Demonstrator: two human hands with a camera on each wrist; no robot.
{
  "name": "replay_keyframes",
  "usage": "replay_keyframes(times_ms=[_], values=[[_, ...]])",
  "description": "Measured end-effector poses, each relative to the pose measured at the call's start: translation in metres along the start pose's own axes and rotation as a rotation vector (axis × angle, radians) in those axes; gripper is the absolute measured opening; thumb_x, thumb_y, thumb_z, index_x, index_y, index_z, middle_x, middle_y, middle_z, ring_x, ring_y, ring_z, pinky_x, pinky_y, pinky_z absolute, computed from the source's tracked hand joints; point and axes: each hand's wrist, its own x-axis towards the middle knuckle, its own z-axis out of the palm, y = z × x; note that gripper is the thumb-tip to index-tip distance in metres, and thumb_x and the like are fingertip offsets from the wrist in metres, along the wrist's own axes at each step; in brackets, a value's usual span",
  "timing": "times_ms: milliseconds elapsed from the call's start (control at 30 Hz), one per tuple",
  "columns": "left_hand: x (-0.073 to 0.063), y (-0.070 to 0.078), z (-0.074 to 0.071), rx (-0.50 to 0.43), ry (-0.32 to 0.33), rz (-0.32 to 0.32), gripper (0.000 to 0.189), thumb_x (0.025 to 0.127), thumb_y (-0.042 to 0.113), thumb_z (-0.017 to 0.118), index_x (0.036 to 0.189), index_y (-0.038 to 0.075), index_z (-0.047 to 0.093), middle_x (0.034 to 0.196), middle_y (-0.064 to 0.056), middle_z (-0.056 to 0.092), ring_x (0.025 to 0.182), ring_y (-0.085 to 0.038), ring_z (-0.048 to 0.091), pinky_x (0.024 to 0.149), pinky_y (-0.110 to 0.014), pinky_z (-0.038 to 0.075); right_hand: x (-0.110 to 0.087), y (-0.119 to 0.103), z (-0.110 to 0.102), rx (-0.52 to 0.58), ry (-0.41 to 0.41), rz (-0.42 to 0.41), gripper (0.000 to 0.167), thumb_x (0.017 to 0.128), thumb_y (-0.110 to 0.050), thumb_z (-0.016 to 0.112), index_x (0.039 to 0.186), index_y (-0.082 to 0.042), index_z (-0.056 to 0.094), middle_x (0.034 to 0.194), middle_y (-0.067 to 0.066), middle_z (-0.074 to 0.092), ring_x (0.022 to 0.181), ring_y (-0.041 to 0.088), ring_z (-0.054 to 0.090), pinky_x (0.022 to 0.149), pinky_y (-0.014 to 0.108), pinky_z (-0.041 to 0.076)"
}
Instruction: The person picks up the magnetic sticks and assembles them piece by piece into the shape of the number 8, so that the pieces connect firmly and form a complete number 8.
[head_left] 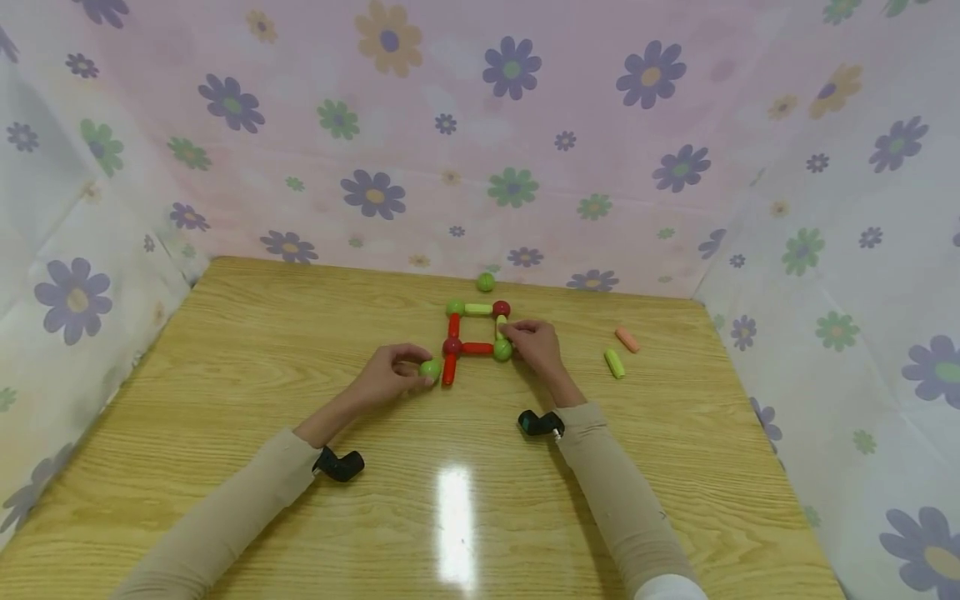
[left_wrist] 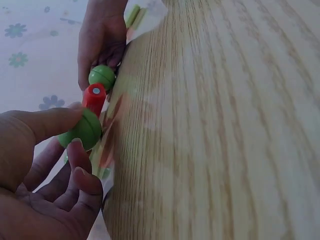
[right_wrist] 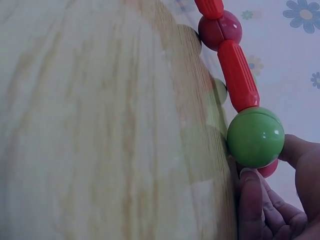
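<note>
A square of magnetic sticks and balls lies on the table. Its corners are a green ball (head_left: 455, 308), a dark red ball (head_left: 501, 309), a second dark red ball (head_left: 452, 346) and another green ball (head_left: 502, 350). From the near left corner a red stick (head_left: 448, 370) juts toward me. My left hand (head_left: 387, 377) pinches a loose green ball (left_wrist: 85, 131) just left of that stick's free end. With thumb and fingers, my right hand (head_left: 536, 345) holds the square's right-side yellow-green stick (head_left: 502, 320), beside the near right green ball (right_wrist: 255, 137). That ball hides the grip in the right wrist view.
Another green ball (head_left: 486, 282) sits behind the square, near the table's back edge. Right of my right hand lie a yellow-green stick (head_left: 615, 364) and an orange-pink stick (head_left: 627, 339). Flower-patterned cloth (head_left: 450, 167) encloses the wooden table (head_left: 300, 533) at the back and sides.
</note>
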Motion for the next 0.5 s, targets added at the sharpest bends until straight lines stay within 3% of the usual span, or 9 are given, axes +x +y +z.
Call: replay_keyframes(times_ms=[200,500], values=[[-0.0013,-0.0015,-0.0015,0.047,-0.021,0.031,0.038,0.086,0.009,0.082,0.12,-0.001,0.067,0.116,-0.017,0.069,0.084,-0.016,0.064,0.072,-0.027,0.052,0.0021,0.0002,-0.0006,-0.004,0.009,0.014,0.043,0.093,-0.04,0.074,0.114,-0.003,0.074,0.109,0.014,0.071,0.071,0.01,0.061,0.062,0.021,0.052],[-0.0039,-0.0021,-0.0003,0.091,-0.04,0.022,0.037,0.082,0.013,0.087,0.113,0.001,0.072,0.111,-0.013,0.073,0.091,-0.018,0.068,0.077,-0.028,0.055,0.0081,0.0036,0.0009,-0.033,-0.003,0.004,0.044,0.093,-0.043,0.073,0.116,-0.006,0.075,0.113,0.013,0.071,0.074,0.011,0.062,0.065,0.022,0.052]])
